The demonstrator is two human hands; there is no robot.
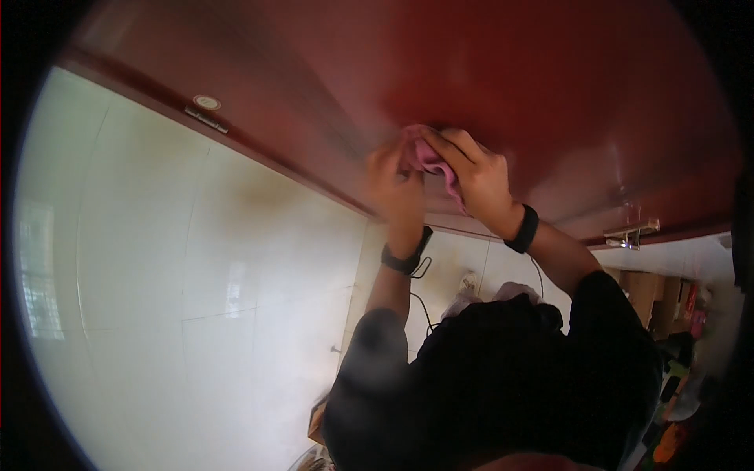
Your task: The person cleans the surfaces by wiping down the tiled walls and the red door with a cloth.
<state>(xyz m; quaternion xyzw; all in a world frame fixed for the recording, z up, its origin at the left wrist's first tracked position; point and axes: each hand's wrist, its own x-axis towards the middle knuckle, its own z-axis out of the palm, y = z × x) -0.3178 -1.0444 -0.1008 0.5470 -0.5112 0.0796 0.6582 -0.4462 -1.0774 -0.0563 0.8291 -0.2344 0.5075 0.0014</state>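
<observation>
Against the dark red door [550, 94], you are pressing a pink cloth [430, 157] between both hands: your left hand [395, 184] is curling against its left edge, and your right hand [475, 174] is lying over it, fingers [455, 145] spread, the closer of the two. The cloth is trailing down-right under that palm, mostly covered. Blur is hiding whether the left fingers are pinching it.

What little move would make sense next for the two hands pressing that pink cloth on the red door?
Probably slide the pink cloth sideways along the red door. Both the left hand and right hand press it bunched against one spot, and the surrounding surface looks hazy.
</observation>
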